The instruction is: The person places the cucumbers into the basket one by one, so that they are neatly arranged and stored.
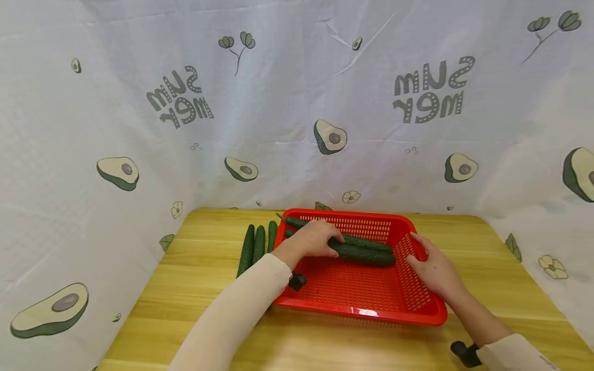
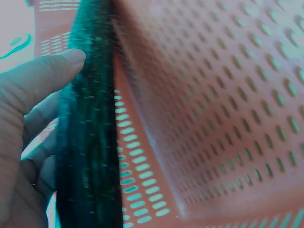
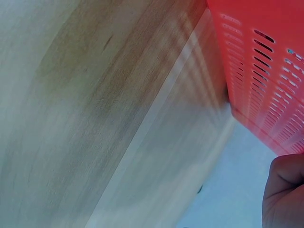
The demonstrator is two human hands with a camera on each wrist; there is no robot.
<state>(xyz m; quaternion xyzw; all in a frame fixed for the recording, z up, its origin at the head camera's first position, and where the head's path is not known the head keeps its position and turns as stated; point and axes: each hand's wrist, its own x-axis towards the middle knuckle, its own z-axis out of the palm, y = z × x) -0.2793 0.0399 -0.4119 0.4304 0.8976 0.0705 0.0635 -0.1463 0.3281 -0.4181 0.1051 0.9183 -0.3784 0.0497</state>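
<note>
A red plastic basket (image 1: 352,308) with slotted walls sits on the wooden table. Inside it, my left hand (image 1: 316,238) grips a long dark green cucumber (image 1: 366,254), which lies crosswise. In the left wrist view, the thumb presses one side of that bumpy cucumber (image 2: 90,137) while the other fingers curl behind it. Another cucumber (image 1: 368,243) lies along its far side, partly hidden by the hand. My right hand (image 1: 436,270) holds the basket's right rim; the right wrist view catches only a bent part of this hand (image 3: 287,190) by the red wall (image 3: 266,80).
Several cucumbers (image 1: 259,243) lie side by side on the table (image 1: 185,288), just left of the basket. A white cloth (image 1: 287,103) printed with avocados hangs behind the table and along both sides. Black wrist straps show below both hands.
</note>
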